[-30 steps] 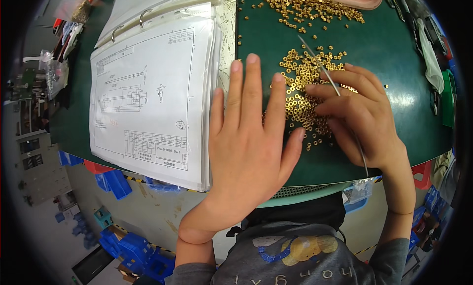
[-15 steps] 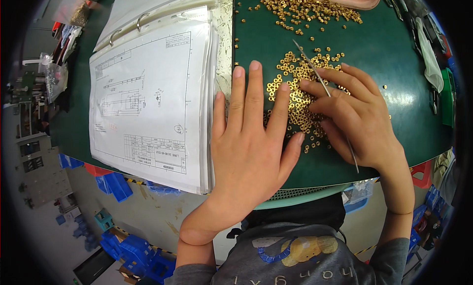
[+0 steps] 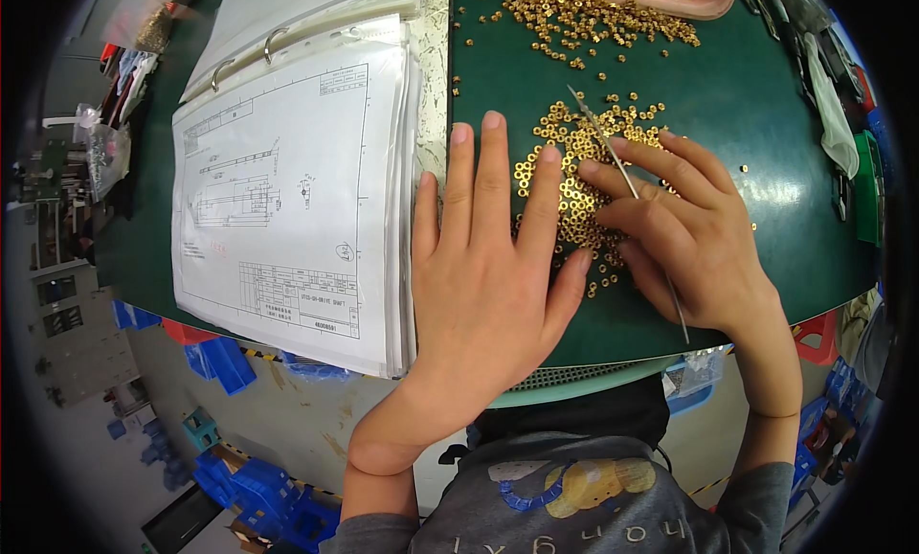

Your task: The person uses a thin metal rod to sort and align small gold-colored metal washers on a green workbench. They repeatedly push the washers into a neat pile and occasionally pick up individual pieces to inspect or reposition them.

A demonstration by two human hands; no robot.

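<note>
My left hand [image 3: 493,257] lies flat, palm down and fingers spread, between the ring binder and a heap of small brass-coloured nuts [image 3: 589,209]. Its index finger and thumb border the heap's left side, and it holds nothing. My right hand [image 3: 684,228] is curled over the heap's right side, gripping a slim pointed metal tool [image 3: 611,150] between its fingers. The tool's tip reaches past the heap's far left edge, while its other end sticks out below the palm toward me. The right fingers and palm hide part of the heap.
An open ring binder [image 3: 278,200] with a technical drawing in a clear sleeve covers the left of the green table mat [image 3: 804,257]. At the back are more nuts [image 3: 598,22] and a pink tray [image 3: 716,3] of them. Tools and bags line the right edge.
The slim metal tool has shifted slightly toward me along with my right hand's fingers. My left hand stays flat in nearly the same place.
</note>
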